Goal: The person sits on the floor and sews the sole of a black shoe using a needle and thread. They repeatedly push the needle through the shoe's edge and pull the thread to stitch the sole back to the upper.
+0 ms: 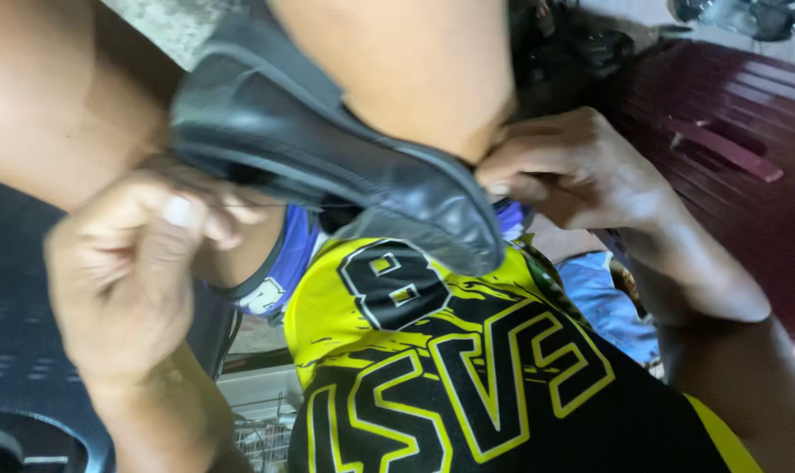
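Observation:
A black leather shoe (327, 144) lies sideways between my bare knees, its toe pointing right and down. My left hand (130, 271) is closed at the shoe's left end, fingers pinched as if on a thin thread that I cannot make out. My right hand (572, 166) pinches the shoe's edge near the toe, at about the middle of the view. Below the shoe is my yellow and black jersey (467, 368).
A dark red plastic chair or crate (730, 131) stands at the right. A blue cloth (603, 298) lies beside my right forearm. A dark blue surface (12, 333) fills the left. Dark clutter (572, 44) sits at the top.

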`<state>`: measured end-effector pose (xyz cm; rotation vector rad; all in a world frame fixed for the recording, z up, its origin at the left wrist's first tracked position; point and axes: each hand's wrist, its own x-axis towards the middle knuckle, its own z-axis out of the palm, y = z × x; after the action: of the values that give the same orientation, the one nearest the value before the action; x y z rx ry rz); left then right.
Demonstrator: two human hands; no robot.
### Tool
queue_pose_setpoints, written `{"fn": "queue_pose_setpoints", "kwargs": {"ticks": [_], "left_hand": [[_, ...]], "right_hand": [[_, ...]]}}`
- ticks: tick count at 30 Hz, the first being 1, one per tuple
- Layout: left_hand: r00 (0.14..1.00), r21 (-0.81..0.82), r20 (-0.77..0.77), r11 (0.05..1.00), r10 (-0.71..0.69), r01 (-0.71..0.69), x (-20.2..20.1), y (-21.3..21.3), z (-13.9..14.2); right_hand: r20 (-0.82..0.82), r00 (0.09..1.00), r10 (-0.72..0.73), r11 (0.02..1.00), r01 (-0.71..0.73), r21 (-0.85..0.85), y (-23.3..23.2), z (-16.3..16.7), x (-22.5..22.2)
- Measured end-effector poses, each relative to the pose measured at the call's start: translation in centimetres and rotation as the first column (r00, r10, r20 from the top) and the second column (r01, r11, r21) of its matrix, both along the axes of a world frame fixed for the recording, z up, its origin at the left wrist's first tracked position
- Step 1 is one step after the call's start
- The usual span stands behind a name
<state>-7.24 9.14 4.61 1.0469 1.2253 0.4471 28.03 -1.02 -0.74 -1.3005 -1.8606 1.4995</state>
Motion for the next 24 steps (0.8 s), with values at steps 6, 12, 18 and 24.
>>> {"fn": "queue_pose_setpoints", "kwargs": {"ticks": [6, 12, 18, 24], "left_hand": [[0.741, 0.453, -0.656, 0.861, 0.146, 0.231, -3.2, -1.3, -0.8], [0.97, 0.153, 0.245, 0.988, -0.013, -0.026, 0.6, -4.2, -5.7], [0.954, -0.235, 0.278, 0.955, -0.113, 0.181, 0.6, -6.5, -8.1], [0.966, -0.012, 0.257, 1.0, -0.006, 0.009, -2.3, -3.9, -4.3]], "right_hand": [[-0.161, 0.973, -0.164, 0.971, 0.13, -0.202, -1.4, -0.8, 0.9], [-0.267, 0.939, -0.217, 0.967, 0.168, -0.193, -1.8, -1.8, 1.6], [-0.32, 0.91, -0.264, 0.946, 0.179, -0.27, -2.0, -2.1, 1.6], [-0.283, 0.938, -0.2, 0.964, 0.138, -0.226, -0.8, -1.5, 1.5]]}}
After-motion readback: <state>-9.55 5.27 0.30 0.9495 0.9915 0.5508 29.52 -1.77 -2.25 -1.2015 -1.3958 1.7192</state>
